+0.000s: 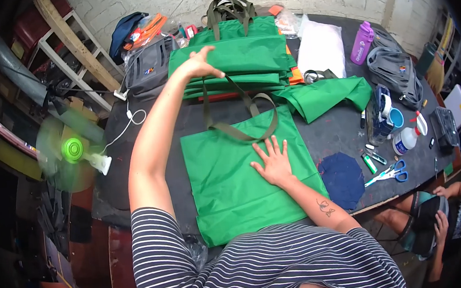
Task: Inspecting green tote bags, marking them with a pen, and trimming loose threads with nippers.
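Observation:
A green tote bag (235, 198) lies spread on the dark table, its olive handles (240, 130) looping up from the top edge. My right hand (274, 164) rests flat on the bag just below the handles, fingers spread. Beyond the bag's top, my left hand (200, 65) is over a stack of folded green bags (250, 54), its fingers apart. The thumb of that hand is close to one handle strap; whether they touch is hard to see. More olive straps (230, 9) rise behind the stack. A loose piece of green fabric (328, 96) lies right of the stack.
Blue-handled scissors (395, 172), a green lighter (369, 163), a spray bottle (408, 136) and a dark blue cloth (342, 181) lie to the right. A purple bottle (362, 43) stands farther back. A green fan (72, 150) spins at left. Another person's hand (440, 227) shows lower right.

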The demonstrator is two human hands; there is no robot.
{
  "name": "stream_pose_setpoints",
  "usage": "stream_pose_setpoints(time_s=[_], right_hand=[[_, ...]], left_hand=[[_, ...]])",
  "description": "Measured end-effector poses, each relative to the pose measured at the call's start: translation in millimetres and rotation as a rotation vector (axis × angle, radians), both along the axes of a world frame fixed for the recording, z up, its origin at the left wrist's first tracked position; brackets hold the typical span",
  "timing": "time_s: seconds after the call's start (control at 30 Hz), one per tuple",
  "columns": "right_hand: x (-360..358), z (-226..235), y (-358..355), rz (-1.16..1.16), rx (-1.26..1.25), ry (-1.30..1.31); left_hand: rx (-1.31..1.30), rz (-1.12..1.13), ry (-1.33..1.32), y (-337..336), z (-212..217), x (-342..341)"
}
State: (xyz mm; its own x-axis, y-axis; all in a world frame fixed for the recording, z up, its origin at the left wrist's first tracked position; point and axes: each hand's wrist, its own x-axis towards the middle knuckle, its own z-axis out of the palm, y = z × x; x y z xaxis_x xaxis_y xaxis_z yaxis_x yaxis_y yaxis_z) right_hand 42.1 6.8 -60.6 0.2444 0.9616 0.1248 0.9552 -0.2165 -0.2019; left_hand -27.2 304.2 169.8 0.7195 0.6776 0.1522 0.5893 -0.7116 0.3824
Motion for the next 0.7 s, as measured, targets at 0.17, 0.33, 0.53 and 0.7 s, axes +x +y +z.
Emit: stream_pose_setpoints(time_s=[0.17, 0.33, 0.53, 0.7], right_hand=[[6.0, -5.4, -0.1, -0.008, 0.067, 0.0], [1.9, -2.7, -0.4, -0.012, 0.055, -0.018], [9.7, -7.5, -1.8, -0.033, 0.05, 0.002], [6.6, -8.2, -1.3, -0.019, 0.073, -0.011]], left_hand=[[0.37, -0.403, -0.088, -85.2, -57.1, 18.7], [0.237, -0.492, 0.408, -107.1, -168.5, -21.3], [-1.153, -0.58, -0.109, -79.5, -85.4, -9.9], [-0.978, -0.493, -0.846, -32.3, -19.7, -18.9]])
